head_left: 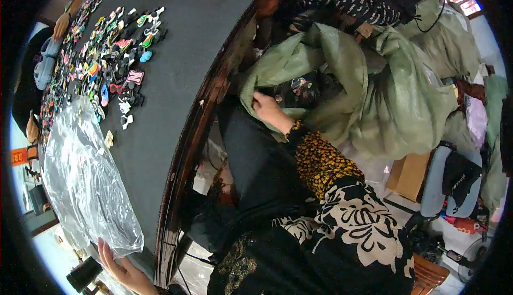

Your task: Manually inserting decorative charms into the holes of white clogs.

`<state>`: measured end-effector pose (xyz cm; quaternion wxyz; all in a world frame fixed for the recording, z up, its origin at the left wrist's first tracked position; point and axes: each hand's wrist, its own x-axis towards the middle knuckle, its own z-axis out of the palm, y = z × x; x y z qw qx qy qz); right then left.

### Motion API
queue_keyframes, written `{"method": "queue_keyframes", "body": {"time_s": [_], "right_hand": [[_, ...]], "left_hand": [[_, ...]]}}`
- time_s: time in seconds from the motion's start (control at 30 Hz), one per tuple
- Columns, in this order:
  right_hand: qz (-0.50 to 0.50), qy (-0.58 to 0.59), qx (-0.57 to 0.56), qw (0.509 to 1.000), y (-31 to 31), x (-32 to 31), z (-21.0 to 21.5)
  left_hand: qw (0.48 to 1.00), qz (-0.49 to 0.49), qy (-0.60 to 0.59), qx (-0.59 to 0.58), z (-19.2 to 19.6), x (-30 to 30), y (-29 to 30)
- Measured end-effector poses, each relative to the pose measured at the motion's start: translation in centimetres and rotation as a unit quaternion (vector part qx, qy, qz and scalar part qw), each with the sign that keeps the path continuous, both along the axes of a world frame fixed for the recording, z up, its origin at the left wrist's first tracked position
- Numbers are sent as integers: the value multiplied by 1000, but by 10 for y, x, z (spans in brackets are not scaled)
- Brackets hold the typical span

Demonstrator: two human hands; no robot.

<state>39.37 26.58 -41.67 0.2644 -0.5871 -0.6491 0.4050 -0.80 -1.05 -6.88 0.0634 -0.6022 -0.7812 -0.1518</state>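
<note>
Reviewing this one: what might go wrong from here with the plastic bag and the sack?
The clear, crinkled plastic bag lies up against the small multicoloured pieces, so if the left hand at its near end drags it, some might shift across the black tabletop.

The large, dull-green sack has a slack rim; if the right hand there slips, the mouth could sag over the dark contents.

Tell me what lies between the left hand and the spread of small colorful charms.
In the head view, a clear plastic bag lies on the dark table between the left hand and the charms.
</note>
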Motion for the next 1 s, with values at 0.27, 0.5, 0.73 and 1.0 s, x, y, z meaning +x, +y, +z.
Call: {"method": "queue_keyframes", "body": {"time_s": [0.27, 0.5, 0.73, 1.0], "right_hand": [[-71, -304, 141, 939, -48, 109, -15], [157, -435, -243, 853, -167, 169, -77], [10, 72, -142, 987, -268, 192, -199], [144, -264, -119, 946, -195, 205, -184]], "left_hand": [[989, 96, 4, 108, -47, 5, -35], [986, 145, -23, 80, -33, 41, -8], [987, 125, 7, 99, -33, 34, -17], [984, 145, 10, 103, -41, 28, -21]]}}
